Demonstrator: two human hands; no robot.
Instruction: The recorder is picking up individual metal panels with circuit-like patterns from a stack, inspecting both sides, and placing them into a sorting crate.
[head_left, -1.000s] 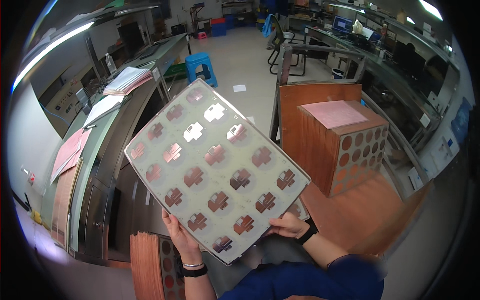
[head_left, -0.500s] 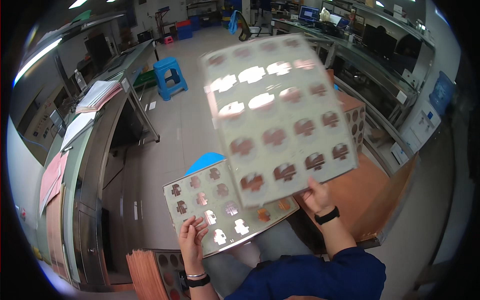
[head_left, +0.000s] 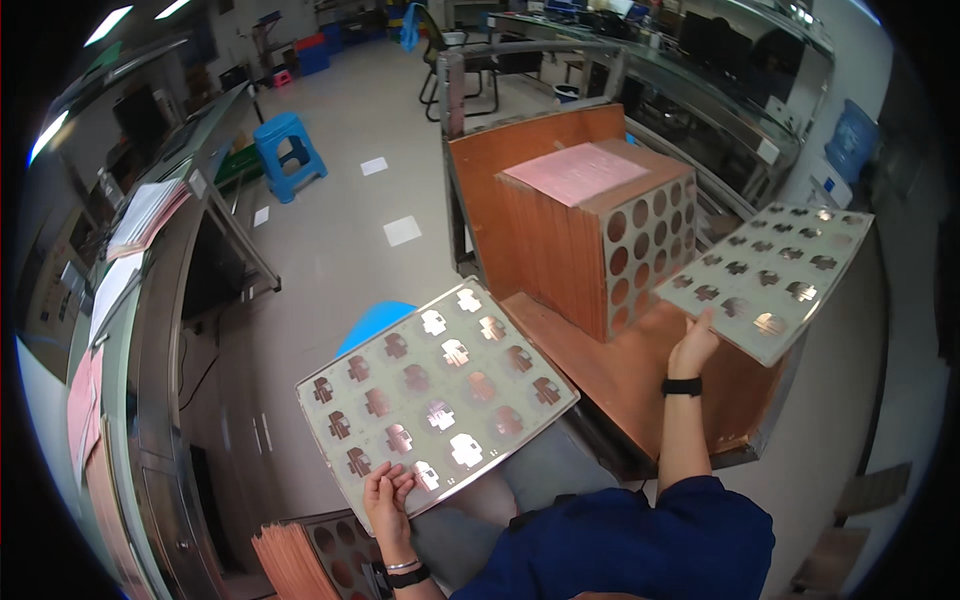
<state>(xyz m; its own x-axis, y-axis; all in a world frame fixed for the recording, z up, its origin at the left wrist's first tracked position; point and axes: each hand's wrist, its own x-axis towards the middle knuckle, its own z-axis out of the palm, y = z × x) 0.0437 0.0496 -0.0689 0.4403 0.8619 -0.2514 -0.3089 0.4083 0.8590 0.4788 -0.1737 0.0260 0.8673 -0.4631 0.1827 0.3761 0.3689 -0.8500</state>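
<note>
A pale green circuit board panel (head_left: 450, 385) with rows of shiny copper shapes lies tilted across my lap. My left hand (head_left: 388, 495) rests at its near left edge, with the fingers loosely bent and slightly apart over the surface. Out to the right, my right hand (head_left: 695, 345) grips a second circuit board panel (head_left: 775, 280) by its near left edge. That panel is raised and slanted, above the right side of a copper-coloured wooden crate (head_left: 640, 385). My right thumb lies along its edge; the other fingers are mostly hidden.
Inside the crate stands a thick stack of panels (head_left: 550, 245) with round copper discs on its end face and a pink sheet (head_left: 580, 172) on top. Another stack (head_left: 290, 560) sits low at my left. A bench (head_left: 165, 330) runs along the left; a blue stool (head_left: 288, 155) stands beyond.
My right hand has carried its panel from in front of me out to the right and lowered it, uncovering the crate and its stack. The left hand stays by the lap panel.
</note>
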